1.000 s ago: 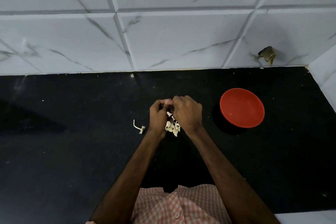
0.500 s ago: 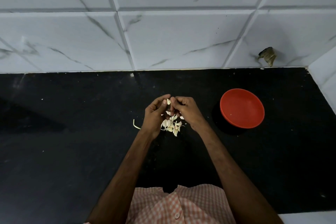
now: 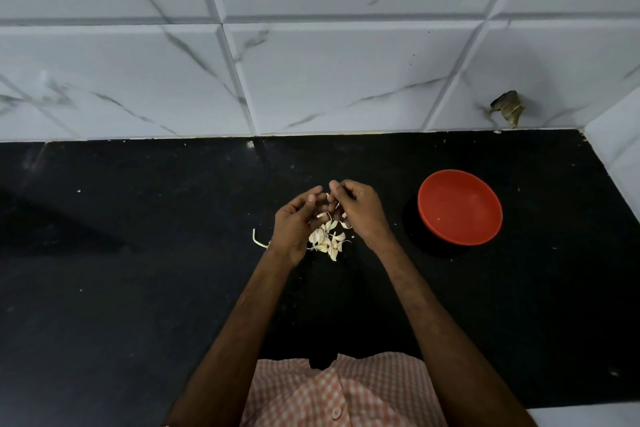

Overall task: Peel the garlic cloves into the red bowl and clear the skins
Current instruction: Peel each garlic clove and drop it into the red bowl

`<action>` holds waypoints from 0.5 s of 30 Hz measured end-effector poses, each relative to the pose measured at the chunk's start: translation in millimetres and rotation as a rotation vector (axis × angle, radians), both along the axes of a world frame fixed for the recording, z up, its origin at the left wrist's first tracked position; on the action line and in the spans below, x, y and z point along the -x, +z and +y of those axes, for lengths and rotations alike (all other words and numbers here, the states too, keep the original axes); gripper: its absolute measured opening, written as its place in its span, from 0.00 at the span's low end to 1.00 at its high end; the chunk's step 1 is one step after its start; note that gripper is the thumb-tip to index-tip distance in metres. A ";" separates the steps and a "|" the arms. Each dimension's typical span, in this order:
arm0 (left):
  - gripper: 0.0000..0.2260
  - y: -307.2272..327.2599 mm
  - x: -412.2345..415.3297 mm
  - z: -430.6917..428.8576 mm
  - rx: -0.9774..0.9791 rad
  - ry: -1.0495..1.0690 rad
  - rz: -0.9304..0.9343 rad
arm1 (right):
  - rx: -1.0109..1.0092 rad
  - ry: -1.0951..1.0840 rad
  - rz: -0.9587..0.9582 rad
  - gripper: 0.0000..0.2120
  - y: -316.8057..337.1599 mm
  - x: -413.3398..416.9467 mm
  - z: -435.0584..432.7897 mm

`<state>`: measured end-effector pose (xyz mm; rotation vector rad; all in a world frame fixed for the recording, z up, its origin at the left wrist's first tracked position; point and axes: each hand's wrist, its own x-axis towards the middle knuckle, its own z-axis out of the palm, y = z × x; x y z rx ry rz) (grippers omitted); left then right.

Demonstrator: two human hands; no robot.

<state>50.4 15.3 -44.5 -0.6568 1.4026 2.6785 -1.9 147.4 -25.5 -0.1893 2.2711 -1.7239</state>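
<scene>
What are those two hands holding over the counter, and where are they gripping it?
The left hand and right hand meet fingertip to fingertip above the garlic pile. Any clove pinched there is hidden by the fingers, so it cannot be told.

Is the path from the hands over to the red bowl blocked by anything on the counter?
Nothing visible blocks it. Between the right hand and the red bowl lies only bare black counter. The garlic pile sits under the hands, and a loose skin strip lies beyond the left hand.
</scene>
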 end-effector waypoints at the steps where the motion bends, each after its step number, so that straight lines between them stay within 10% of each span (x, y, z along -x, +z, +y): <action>1: 0.13 0.5 1.5 -1.5 -0.101 0.011 -0.018 | -0.050 -0.034 0.038 0.12 -3.3 1.6 3.4; 8: 0.16 -2.2 2.7 -10.7 -0.287 -0.031 0.017 | -0.538 0.037 0.173 0.11 -24.0 0.4 18.1; 15: 0.15 -5.0 -2.9 -16.2 0.159 -0.132 0.167 | -0.496 -0.086 0.343 0.07 -18.5 0.5 18.2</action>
